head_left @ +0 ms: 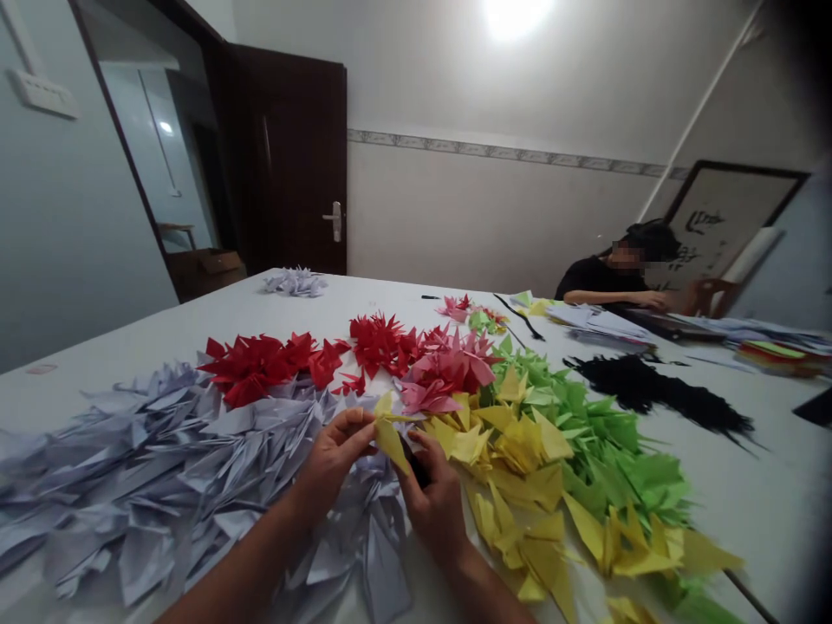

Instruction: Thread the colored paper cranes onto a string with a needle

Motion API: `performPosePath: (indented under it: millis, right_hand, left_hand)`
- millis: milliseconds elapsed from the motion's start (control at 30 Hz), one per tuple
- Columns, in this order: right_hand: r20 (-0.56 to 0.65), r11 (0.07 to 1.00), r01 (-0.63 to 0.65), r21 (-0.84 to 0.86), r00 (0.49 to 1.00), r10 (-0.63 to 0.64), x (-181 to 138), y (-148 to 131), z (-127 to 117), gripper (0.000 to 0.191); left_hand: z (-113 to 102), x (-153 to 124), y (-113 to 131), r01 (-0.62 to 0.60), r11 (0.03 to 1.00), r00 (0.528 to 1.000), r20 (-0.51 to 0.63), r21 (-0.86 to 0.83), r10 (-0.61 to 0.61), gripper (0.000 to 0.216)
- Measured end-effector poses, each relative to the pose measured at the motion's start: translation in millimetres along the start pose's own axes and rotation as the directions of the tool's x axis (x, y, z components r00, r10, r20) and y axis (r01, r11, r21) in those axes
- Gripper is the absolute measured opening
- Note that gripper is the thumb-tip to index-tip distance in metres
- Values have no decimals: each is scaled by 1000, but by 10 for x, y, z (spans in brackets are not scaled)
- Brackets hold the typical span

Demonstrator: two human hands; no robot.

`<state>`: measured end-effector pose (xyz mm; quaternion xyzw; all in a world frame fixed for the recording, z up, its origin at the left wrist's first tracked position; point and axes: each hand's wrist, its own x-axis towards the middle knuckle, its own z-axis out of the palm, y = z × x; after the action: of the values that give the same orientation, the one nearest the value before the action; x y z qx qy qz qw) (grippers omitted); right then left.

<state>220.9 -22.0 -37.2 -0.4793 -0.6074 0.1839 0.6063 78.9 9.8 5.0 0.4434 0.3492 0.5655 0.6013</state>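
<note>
My left hand point(341, 446) pinches a yellow folded paper crane point(392, 444) by its upper left side. My right hand point(437, 498) is closed beside it, wrapped round a dark, slim object point(414, 461) whose kind I cannot make out. Its fingertips are close to the crane's lower edge. Pale lilac paper cranes point(214, 459) lie in a wide heap under and left of my hands. Just past them are red cranes point(250, 364) and pink cranes point(445, 373). Yellow cranes point(520, 442) spread to the right, with green cranes point(617, 451) beyond them.
A bundle of black cords or tassels point(663, 390) lies on the white table point(370, 296) at the right. Behind it are paper stacks point(604, 325). A person in black point(588, 282) sits at the far right. A small lilac pile point(295, 282) stands at the far edge.
</note>
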Motion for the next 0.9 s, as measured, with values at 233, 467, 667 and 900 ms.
performPosePath:
  millis: [233, 467, 667, 900]
  right_hand:
    - [25, 998, 43, 34, 999, -44, 11, -2, 3, 15]
    - [31, 999, 40, 10, 999, -40, 5, -26, -20, 17]
    - [44, 997, 71, 28, 996, -72, 14, -48, -29, 19]
    - [-9, 995, 85, 48, 996, -85, -19, -40, 5, 20]
  left_hand:
    - [-9, 9, -67, 22, 1000, 992, 123, 19, -24, 37]
    - [13, 4, -89, 60, 998, 985, 158, 23, -63, 40]
    - [20, 3, -86, 84, 996, 982, 169, 6, -84, 40]
    - [-9, 23, 25, 19, 999, 997, 69, -30, -17, 35]
